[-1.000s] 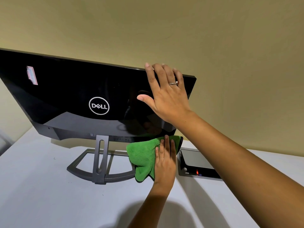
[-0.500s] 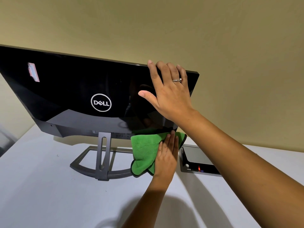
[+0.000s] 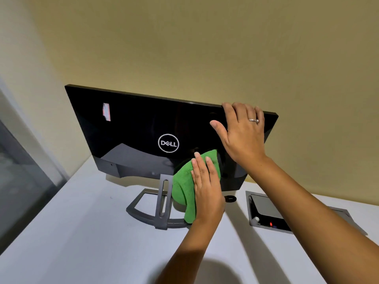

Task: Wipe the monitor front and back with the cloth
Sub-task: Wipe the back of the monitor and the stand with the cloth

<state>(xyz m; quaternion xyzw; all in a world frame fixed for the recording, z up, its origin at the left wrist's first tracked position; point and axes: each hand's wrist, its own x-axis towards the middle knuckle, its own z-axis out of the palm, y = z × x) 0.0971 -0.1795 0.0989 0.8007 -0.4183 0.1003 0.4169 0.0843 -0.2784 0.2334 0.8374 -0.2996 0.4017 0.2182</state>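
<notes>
The black Dell monitor (image 3: 133, 128) stands on its grey stand (image 3: 162, 201) with its glossy back facing me. A green cloth (image 3: 182, 181) lies against the lower right part of the back panel, just right of the stand neck. My left hand (image 3: 206, 189) presses the cloth to the panel with flat, straight fingers. My right hand (image 3: 244, 134) grips the monitor's top edge near its right corner, fingers hooked over the edge and thumb spread on the back. The screen side is hidden.
The monitor stands on a white table (image 3: 82, 232) against a beige wall. A grey recessed box (image 3: 264, 214) with a red light sits in the tabletop at right. A small black ring (image 3: 230, 198) lies behind the stand. A window (image 3: 18, 181) is at left.
My left hand slid the cloth up from the monitor's bottom edge onto the back panel. My right hand's fingers have hooked over the top edge. My view has shifted left and back.
</notes>
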